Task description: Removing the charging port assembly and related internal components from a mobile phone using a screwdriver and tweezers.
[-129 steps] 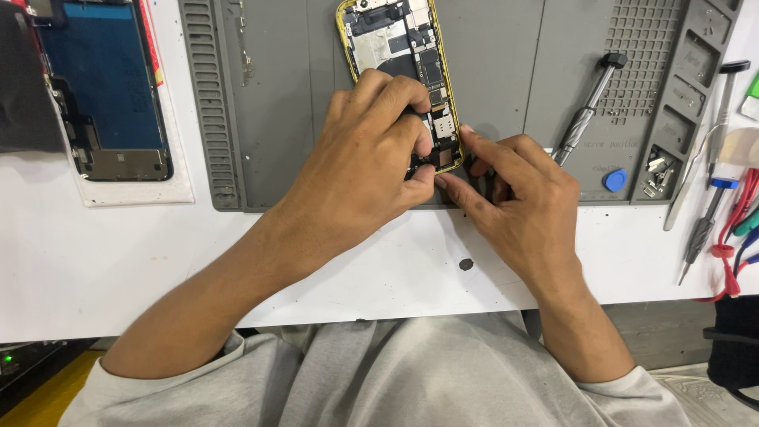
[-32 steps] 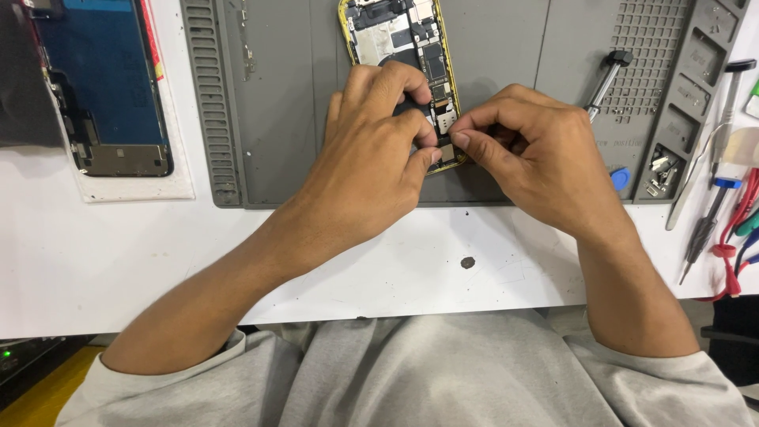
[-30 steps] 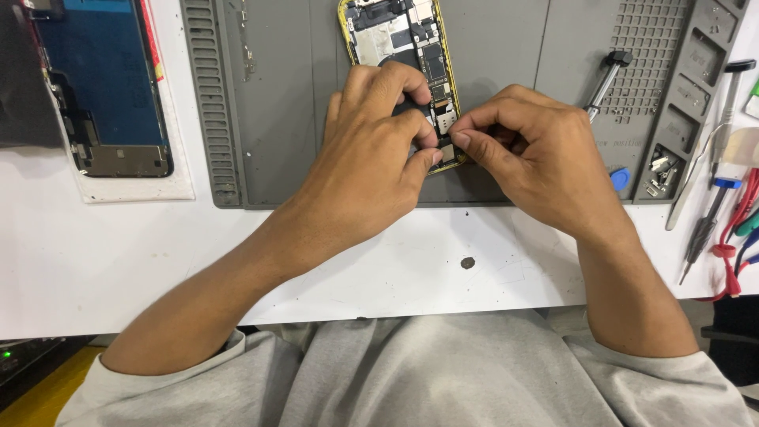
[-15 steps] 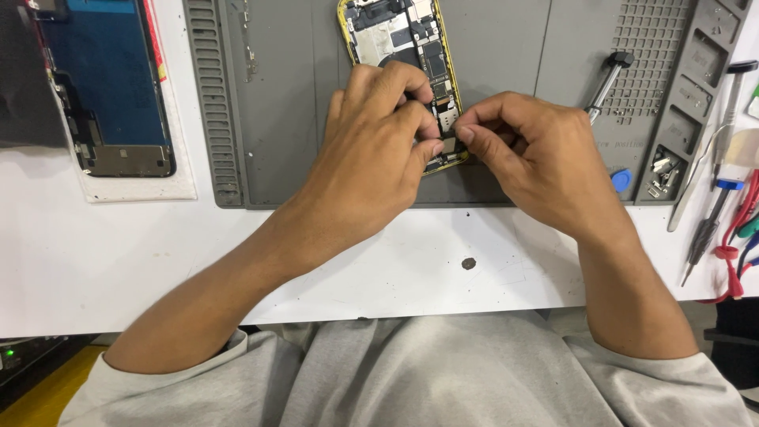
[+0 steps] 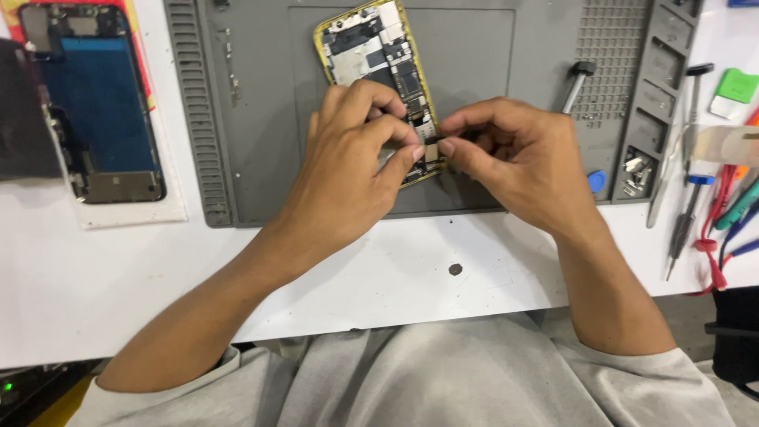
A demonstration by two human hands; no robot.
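An opened phone with a yellow frame [image 5: 371, 47] lies on the grey work mat [image 5: 253, 119], its circuit boards exposed. My left hand [image 5: 348, 162] covers the phone's lower end and holds it down, fingers curled. Its forefinger tip touches a small tan square part [image 5: 432, 152]. My right hand [image 5: 514, 154] is just right of the phone, thumb and forefinger pinched on that part at the phone's lower right edge. The phone's bottom is hidden under my fingers.
A detached screen [image 5: 95, 103] lies at the left on a white sheet. On the mat's right side are a screwdriver [image 5: 577, 79], a blue pick [image 5: 597, 180] and small compartments with parts [image 5: 636, 170]. Tweezers [image 5: 681, 229] and coloured tools [image 5: 731, 221] lie at the far right.
My right hand has come up from the phone's bottom edge and drawn slightly right. The small tan part now shows between the fingertips. My left hand has hardly moved.
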